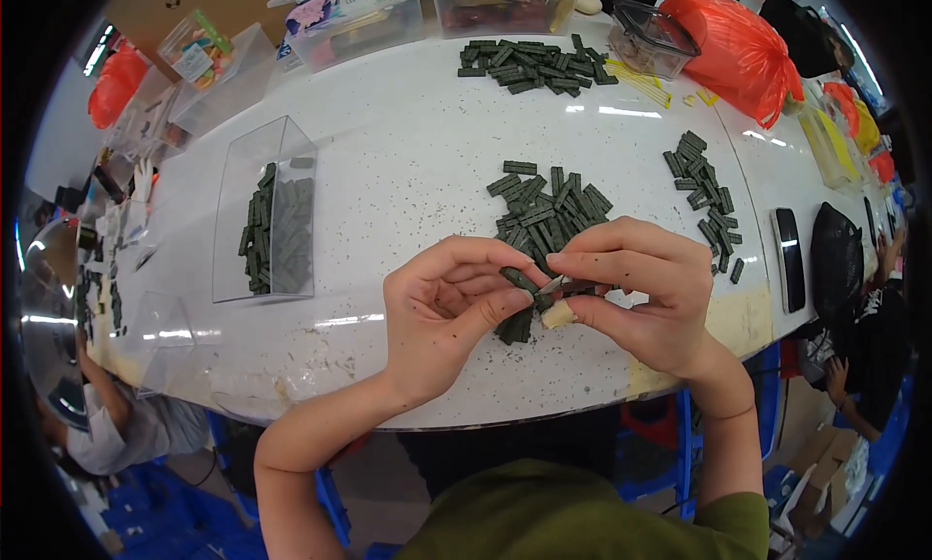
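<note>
My left hand (442,312) pinches a small dark green bar-shaped piece (519,280) between thumb and fingers. Closed around a slim tool with a metal blade (551,286), my right hand (646,288) brings the blade's tip close to that piece; whether they touch is hard to tell. A pale yellow cover (559,314) sits on the tip of my right thumb. Just beyond and partly beneath my hands lies a heap of similar dark green pieces (549,206). My fingers hide most of the tool's handle.
A clear box (228,259) holding green pieces stands at left. More pieces lie in a far pile (534,65) and a right-hand pile (694,167). A phone (789,259), red bag (738,50) and lidded tub (652,41) sit rightward. Dark crumbs dot the white table (398,143).
</note>
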Action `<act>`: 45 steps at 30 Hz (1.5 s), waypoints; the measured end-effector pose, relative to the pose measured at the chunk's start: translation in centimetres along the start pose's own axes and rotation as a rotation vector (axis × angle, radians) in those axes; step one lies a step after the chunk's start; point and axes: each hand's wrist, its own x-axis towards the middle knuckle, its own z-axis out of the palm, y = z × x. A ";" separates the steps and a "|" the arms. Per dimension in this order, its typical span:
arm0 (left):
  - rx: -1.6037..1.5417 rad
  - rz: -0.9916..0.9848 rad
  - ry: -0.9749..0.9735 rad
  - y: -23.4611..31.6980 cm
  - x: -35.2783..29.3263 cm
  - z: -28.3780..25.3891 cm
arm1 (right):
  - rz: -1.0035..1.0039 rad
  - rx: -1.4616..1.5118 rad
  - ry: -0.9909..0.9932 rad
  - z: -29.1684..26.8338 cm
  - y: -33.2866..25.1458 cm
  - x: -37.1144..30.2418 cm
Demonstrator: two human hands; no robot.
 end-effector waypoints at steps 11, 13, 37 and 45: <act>-0.040 -0.048 -0.015 0.0 0.0 0.0 | -0.084 -0.072 0.055 0.3 -0.1 0.2; -0.038 -0.050 -0.015 0.0 0.0 0.0 | -0.084 -0.073 0.054 0.3 0.0 0.2; -0.050 -0.041 -0.037 -0.5 0.1 0.0 | -0.289 -0.271 0.053 0.4 0.6 -0.2; -0.052 -0.052 -0.026 -0.4 0.0 0.0 | -0.228 -0.196 0.084 0.6 0.9 -0.1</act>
